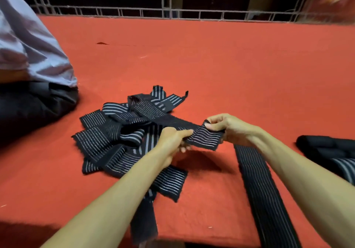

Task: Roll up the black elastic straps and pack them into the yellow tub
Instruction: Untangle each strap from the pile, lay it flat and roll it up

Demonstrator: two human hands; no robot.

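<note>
Starting a roll, by the look of it: both hands pinch the striped end of one black strap [203, 138] just above the red tabletop [230, 65], left hand [172, 142] w/ thumb on top and fingers curled under, right hand [226, 130] nipping the far corner, while the other straps lie in a loose pile [123, 132] just left of the hands. Next move prob. needs that end folded over tight and wound evenly under tension, then carried to the yellow tub, which isn't in view, so its place can't be told.
</note>
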